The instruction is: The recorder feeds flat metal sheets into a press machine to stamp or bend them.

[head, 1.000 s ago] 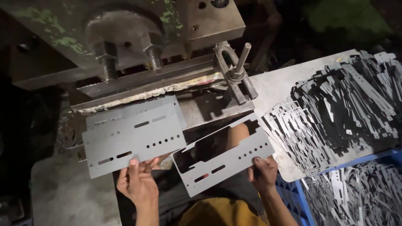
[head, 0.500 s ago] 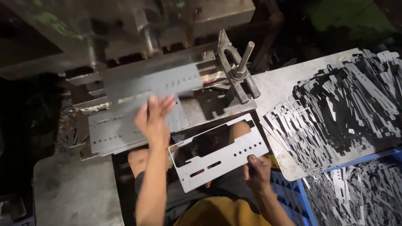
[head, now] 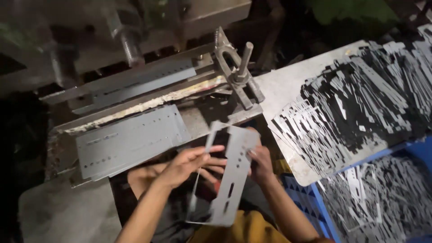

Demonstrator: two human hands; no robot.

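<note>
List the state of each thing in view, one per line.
Punched metal bracket: held in both hands, turned on end.
Left hand: fingers open against the bracket.
Right hand: gripping the bracket's edge.
Stack of punched plates: lying flat on the press bed.
Plate in the press: seated under the die.
Scrap strips: piled loose.

Right hand partly hidden behind punched metal plate, blue crate cut by edge
</note>
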